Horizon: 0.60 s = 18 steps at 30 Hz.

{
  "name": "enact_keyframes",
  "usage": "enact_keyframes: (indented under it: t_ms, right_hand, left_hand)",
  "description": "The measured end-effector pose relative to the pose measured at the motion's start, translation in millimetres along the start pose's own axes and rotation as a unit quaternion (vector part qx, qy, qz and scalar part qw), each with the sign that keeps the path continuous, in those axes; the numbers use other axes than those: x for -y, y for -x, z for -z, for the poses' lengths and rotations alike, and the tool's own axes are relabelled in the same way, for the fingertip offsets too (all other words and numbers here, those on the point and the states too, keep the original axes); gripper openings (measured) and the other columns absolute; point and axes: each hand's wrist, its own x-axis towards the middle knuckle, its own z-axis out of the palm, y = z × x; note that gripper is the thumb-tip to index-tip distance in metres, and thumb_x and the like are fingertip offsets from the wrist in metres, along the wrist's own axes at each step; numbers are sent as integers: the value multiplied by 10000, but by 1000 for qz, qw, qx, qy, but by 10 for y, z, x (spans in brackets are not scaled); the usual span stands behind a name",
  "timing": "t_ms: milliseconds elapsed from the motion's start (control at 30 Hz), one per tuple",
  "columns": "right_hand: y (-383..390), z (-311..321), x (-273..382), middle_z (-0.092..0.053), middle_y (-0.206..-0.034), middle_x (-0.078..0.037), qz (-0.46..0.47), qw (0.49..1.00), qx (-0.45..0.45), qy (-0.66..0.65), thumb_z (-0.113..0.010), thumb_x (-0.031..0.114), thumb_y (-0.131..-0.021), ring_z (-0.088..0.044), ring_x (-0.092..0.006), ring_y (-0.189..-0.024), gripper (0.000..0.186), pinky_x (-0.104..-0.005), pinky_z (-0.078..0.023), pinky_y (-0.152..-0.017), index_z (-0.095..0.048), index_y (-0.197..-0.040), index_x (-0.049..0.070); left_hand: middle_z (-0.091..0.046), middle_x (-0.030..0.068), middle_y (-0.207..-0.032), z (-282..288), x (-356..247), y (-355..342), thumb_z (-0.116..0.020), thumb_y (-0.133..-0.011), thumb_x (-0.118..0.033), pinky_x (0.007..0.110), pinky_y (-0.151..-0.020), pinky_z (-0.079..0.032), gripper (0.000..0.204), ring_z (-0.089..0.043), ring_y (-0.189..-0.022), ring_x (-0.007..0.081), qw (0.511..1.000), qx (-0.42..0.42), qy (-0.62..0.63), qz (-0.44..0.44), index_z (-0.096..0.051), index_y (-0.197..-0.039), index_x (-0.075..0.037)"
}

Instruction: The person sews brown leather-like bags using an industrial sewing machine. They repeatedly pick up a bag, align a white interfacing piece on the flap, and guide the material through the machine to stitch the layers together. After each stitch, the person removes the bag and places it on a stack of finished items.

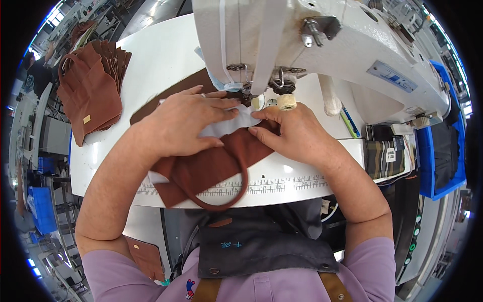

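White tabletop (151, 55) is bearing brown, loop-handled leathery panel (204, 175); spread left hand (178, 122) is pressing, right hand (299, 132) pinching, thin white sheeting (243, 119).

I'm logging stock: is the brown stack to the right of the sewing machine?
No: the brown stack lies on the white table, left of the sewing machine.

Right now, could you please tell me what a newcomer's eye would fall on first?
Probably the big white sewing machine across the upper right. At the centre, the left hand and right hand touch a brown piece with a looped handle. A stack of brown pieces lies upper left.
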Motion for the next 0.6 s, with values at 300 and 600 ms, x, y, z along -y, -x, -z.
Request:
enact_keyframes:
  t_ms: [300, 600]
  right_hand:
    - [34, -71, -190, -679, -908, -97, 77, 997, -20, 11, -756, 258, -859, -648, -294, -946, 230, -418, -543, -818, -763, -982, 64]
    - [17, -66, -250, -687, -952, -50, 133, 990, -35, 29, -758, 194, -847, -591, -258, -1009, 156, -411, -512, -859, -761, -946, 73]
  left_hand:
    - [-608, 210, -1329, -369, -478, -100, -663, -835, -191, 546, -1137, -394, 413, -603, -1200, 401, 977, -159, 50, 137, -634, -1184, 28]
    - [-636, 169, -1283, -556, -419, -103, -752, -796, -226, 543, -1092, -453, 463, -623, -1201, 354, 969, -225, -2, 98, -667, -1189, 5]
